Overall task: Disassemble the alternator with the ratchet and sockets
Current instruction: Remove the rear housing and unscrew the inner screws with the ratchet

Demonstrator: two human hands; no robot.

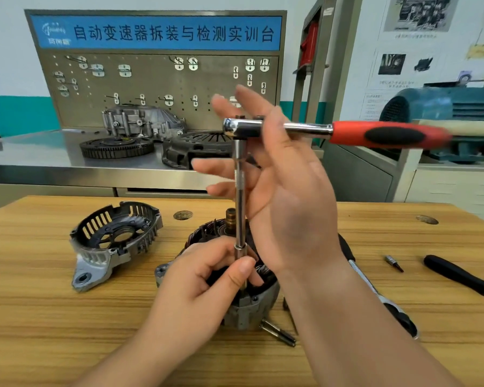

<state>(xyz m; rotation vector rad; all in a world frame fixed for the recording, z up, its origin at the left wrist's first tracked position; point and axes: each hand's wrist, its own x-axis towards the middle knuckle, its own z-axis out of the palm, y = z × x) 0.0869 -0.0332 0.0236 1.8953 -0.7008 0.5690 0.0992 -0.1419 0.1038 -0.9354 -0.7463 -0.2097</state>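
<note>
I see one alternator (249, 308) standing near the middle of the wooden bench (53, 317), close to its front edge, its windings and shaft exposed. My left hand (207, 277) pinches the foot of one upright extension bar (239, 208) where it meets the alternator, thumb and fingers curled round it. A red-handled ratchet (389, 134) sits on top of the bar, its handle pointing right. My right hand (288, 185) is released, fingers spread straight, its palm against the ratchet's neck. One removed end cover (112, 241) lies toward the left edge. One long bolt (280, 332) lies at the alternator's front. To the right lie a second ratchet (375, 291), one small bit (393, 262) and one black-handled screwdriver (456, 272).
</note>
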